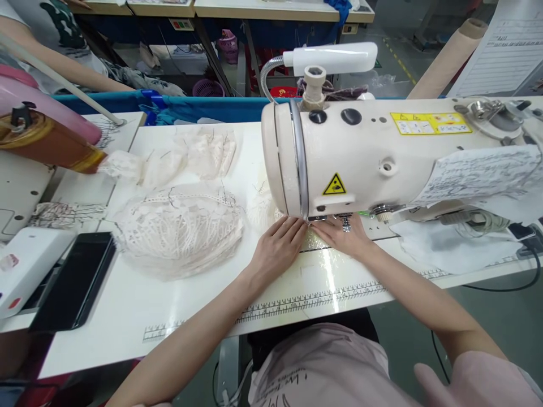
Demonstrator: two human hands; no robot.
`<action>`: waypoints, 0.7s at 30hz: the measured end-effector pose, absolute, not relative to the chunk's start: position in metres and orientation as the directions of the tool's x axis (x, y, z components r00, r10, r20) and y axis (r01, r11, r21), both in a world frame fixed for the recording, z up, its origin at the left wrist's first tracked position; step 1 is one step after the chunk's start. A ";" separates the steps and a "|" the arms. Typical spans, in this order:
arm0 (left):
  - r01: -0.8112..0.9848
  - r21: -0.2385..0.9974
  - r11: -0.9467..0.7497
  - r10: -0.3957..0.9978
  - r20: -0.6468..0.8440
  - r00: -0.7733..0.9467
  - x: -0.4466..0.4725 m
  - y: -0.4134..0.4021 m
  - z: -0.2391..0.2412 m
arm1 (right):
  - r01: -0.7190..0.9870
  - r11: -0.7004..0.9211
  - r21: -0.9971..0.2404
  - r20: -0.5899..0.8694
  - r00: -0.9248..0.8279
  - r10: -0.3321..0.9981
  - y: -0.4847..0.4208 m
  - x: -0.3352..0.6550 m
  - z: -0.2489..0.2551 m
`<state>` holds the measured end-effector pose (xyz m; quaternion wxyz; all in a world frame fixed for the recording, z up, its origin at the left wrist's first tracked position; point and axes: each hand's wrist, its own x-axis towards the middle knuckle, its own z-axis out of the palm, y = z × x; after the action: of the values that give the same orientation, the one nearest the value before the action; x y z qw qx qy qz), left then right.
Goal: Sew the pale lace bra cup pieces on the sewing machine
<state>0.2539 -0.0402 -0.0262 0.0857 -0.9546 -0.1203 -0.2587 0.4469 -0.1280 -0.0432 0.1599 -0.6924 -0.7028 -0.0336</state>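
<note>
My left hand [278, 243] lies flat on the white table with its fingers stretched toward the needle area under the head of the cream sewing machine [365, 158]. My right hand [343, 234] rests flat beside it, its fingertips tucked under the machine head. Both press on a small pale lace piece [314, 242] at the presser foot [345, 221]. How much of the piece sits under the head is hidden. A heap of white lace pieces [178, 229] lies to the left of my left hand.
More lace pieces [186, 152] lie further back. A black phone [74, 280] and a white box [29, 265] sit at the left edge. Another person's arm [76, 70] shows at the back left. A printed ruler [305, 302] runs along the table's front.
</note>
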 end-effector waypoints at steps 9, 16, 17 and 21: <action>0.287 -0.029 -0.957 0.227 0.537 0.812 0.252 -0.038 -0.024 | 0.996 0.019 -0.090 0.127 -0.007 0.992 -0.129 0.439 -0.030; 0.299 -0.058 -0.952 0.214 0.574 0.790 0.253 -0.034 -0.021 | 0.994 -0.037 -0.100 0.013 0.038 0.999 -0.128 0.436 -0.033; 0.301 -0.052 -0.952 0.219 0.574 0.789 0.253 -0.033 -0.021 | 0.994 -0.045 -0.099 0.002 0.046 0.999 -0.128 0.435 -0.033; 0.308 0.002 -0.951 0.258 0.550 0.794 0.253 -0.031 -0.022 | 0.994 -0.054 -0.100 0.003 0.055 0.999 -0.128 0.431 -0.030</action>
<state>0.2526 -0.0314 -0.0223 0.0437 -0.9462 -0.1495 -0.2836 0.4309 -0.1276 -0.0303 0.0374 -0.7252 -0.6868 0.0331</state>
